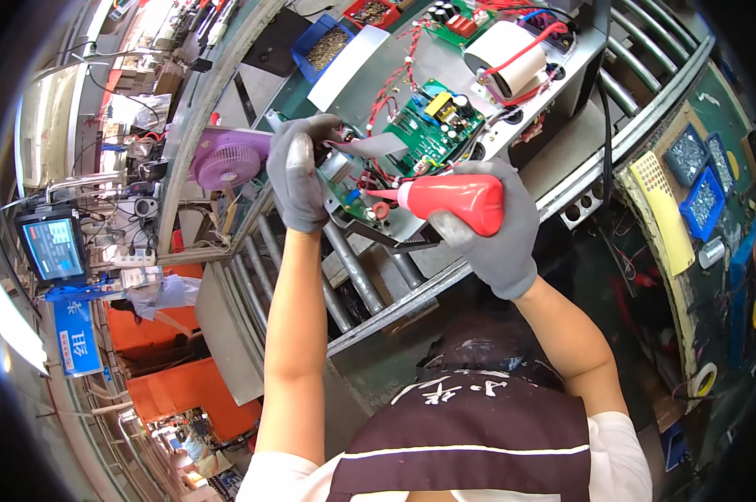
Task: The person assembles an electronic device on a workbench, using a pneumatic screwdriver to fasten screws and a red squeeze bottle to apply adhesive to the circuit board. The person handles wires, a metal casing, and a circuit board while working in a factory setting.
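My right hand (pixel 503 234), in a grey glove, is wrapped round a red squeeze bottle (pixel 457 201). The bottle lies nearly level, and its thin nozzle points left at small parts near the corner of an open metal chassis (pixel 361 75). My left hand (pixel 298 176), also gloved, curls its fingers at the chassis's left end, beside a grey ribbon cable (pixel 374 145). What those fingers grip is hidden. Inside the chassis sit a green circuit board (pixel 440 125), twisted red wires (pixel 409 67) and a large white cylinder (pixel 507 58).
The chassis rests over a roller conveyor (pixel 353 268) with a metal side rail. A purple fan (pixel 227 166) stands left of my left hand. Blue (pixel 323 50) and red (pixel 372 12) bins of small parts are behind. At right, a bench holds blue trays (pixel 702 201) of hardware.
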{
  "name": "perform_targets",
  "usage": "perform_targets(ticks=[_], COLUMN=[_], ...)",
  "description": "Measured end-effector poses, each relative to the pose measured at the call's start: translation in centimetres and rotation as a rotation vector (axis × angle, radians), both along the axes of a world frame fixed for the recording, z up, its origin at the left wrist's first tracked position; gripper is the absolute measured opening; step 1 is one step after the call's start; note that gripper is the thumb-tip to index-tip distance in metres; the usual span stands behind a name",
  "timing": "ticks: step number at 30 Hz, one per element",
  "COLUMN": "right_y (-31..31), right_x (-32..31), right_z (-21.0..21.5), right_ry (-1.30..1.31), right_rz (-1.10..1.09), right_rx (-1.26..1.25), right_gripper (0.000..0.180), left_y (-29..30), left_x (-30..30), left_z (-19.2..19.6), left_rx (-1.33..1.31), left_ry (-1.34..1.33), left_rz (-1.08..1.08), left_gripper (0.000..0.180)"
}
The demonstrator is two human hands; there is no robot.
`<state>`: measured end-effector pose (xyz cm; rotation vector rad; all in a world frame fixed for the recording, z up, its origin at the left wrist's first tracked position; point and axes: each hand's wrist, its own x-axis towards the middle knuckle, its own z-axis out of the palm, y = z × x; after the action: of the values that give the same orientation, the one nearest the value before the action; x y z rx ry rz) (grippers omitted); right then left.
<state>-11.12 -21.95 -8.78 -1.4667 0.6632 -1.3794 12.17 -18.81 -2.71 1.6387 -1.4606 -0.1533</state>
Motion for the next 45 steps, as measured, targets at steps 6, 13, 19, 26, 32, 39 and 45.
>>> perform_targets(ticks=[6,13,19,26,32,39,45], right_y=[-1.1,-1.7,-2.1,-1.4,2.3,4.8,5.9], right_x=[1.8,1.9,0.2,-2.9,-3.7,-2.4,-0.6], right_z=[-0.2,-0.5,-0.3,-1.3,-6.3,-8.6,-9.4], right_ry=[0.022,0.067,0.034,-0.615,-0.595,-0.631,-0.693], right_rz=[0.069,0.106,0.107,0.300,0.257,0.134,0.033], right_rx=[0.040,-0.021,0.104,0.765,0.794,0.802,0.661], right_gripper=[0.044,0.044,0.043,0.032,0.046,0.037,0.039], left_y=[-0.1,-0.4,-0.3,-0.6,-0.1,-1.1,-1.4], left_x=[-0.3,-0.5,0.0,-0.5,2.2,1.1,2.3], left_z=[0.1,0.0,-0.2,0.5,-1.1,-0.9,-0.9], left_rx=[-0.019,-0.019,-0.026,0.026,-0.021,-0.101,-0.100], left_ry=[-0.050,0.002,-0.010,0.008,0.250,0.100,0.105], left_rz=[0.017,0.042,0.031,0.035,-0.071,-0.068,-0.071], left_gripper=[0.044,0.044,0.045,0.047,0.051,0.045,0.049])
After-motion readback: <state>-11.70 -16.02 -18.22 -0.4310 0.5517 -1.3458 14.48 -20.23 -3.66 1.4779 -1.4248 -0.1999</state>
